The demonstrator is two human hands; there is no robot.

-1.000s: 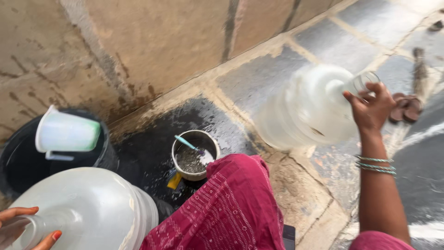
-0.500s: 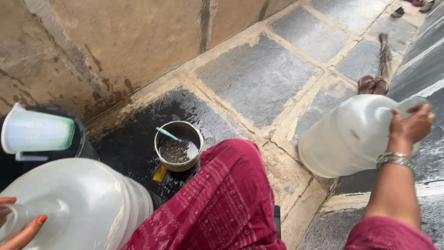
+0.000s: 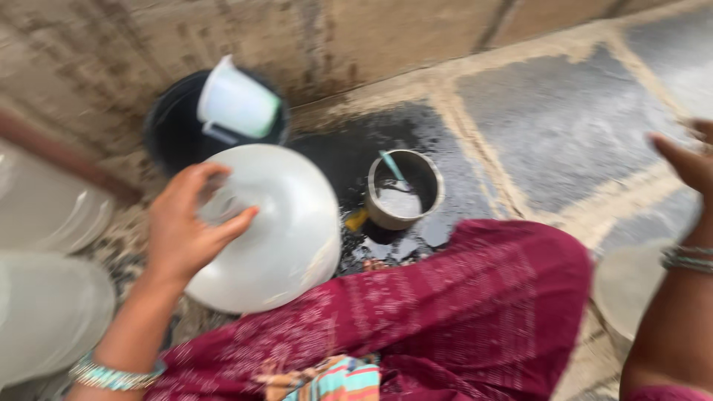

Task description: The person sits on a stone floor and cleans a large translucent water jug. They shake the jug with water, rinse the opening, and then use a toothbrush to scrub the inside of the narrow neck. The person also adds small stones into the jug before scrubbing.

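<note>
White jug under left hand, right hand well apart.

White jug; maroon patterned cloth; black bucket; grey stone floor.

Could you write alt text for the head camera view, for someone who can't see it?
A person's left hand grips the neck of a big translucent water jug on wet stone paving. Beyond sit a small metal pot and a black bucket holding a white jug.
</note>
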